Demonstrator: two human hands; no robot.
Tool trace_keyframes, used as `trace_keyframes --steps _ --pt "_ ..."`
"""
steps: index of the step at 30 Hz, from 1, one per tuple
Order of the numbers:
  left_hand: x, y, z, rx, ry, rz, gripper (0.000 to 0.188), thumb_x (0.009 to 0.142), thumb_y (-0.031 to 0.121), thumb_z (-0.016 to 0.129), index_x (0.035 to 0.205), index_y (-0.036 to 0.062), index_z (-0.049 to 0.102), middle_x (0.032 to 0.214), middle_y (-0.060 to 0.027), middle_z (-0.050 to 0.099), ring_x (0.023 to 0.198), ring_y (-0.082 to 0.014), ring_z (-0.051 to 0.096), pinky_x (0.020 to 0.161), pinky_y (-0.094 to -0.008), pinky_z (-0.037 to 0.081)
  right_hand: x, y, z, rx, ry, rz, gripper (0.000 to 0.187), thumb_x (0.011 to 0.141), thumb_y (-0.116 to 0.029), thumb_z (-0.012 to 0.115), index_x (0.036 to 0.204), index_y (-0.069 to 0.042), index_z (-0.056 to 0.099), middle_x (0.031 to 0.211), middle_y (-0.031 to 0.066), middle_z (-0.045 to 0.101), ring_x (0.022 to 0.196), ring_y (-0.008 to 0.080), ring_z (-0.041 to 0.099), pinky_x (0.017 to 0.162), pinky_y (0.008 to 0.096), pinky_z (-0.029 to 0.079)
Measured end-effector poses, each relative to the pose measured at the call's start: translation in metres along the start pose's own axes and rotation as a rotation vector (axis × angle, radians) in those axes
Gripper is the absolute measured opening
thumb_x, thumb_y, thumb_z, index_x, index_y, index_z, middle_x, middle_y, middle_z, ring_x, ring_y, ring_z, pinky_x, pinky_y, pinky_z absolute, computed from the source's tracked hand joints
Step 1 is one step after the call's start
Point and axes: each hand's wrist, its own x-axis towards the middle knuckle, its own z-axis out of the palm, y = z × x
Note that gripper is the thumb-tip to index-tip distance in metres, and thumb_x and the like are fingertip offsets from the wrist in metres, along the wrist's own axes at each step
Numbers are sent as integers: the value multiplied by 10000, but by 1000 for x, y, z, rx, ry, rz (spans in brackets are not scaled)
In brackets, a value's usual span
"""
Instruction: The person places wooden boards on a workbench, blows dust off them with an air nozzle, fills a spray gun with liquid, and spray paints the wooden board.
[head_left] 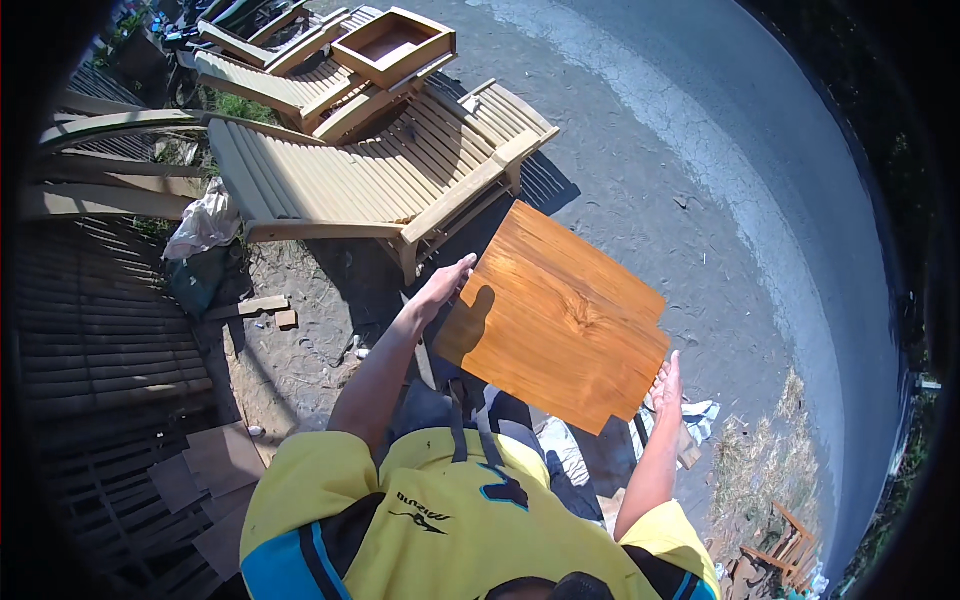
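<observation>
A flat wooden board (570,325), roughly rectangular, shows its broad face to the camera, warm orange-brown with long streaks of grain and a darker swirled knot right of its middle. It is held up in front of the person's body, set slantwise in view, its left short edge at the left hand (447,285) and its right short edge at the right hand (667,385). Small notches cut both right-hand corners, and a dark shadow falls on its left part.
</observation>
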Motion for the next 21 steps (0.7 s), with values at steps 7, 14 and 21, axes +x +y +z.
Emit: trace_keyframes --steps 7,14,21 --pt "125 115 -101 72 62 -15 666 990 750 490 1063 111 660 1039 -103 707 953 -196 632 914 -356 472 117 -74 152 -8 -46 -20 916 968 -766 529 1435 22 540 1432 188 591 1246 291 605 1040 448 480" --pt "292 193 -152 173 159 -97 753 958 810 474 1146 105 658 1079 -90 699 944 -188 617 928 -354 461 269 -129 271 -13 -78 24 980 940 -793 551 1481 21 485 1446 206 562 1296 328 559 1088 469 447" --pt "474 209 -217 217 316 -238 732 942 778 540 1116 98 744 1052 -42 730 890 -157 604 808 -315 429 414 -142 372 43 -31 165 871 962 -788 517 1397 -34 555 1378 168 574 1244 303 559 1052 461 442"
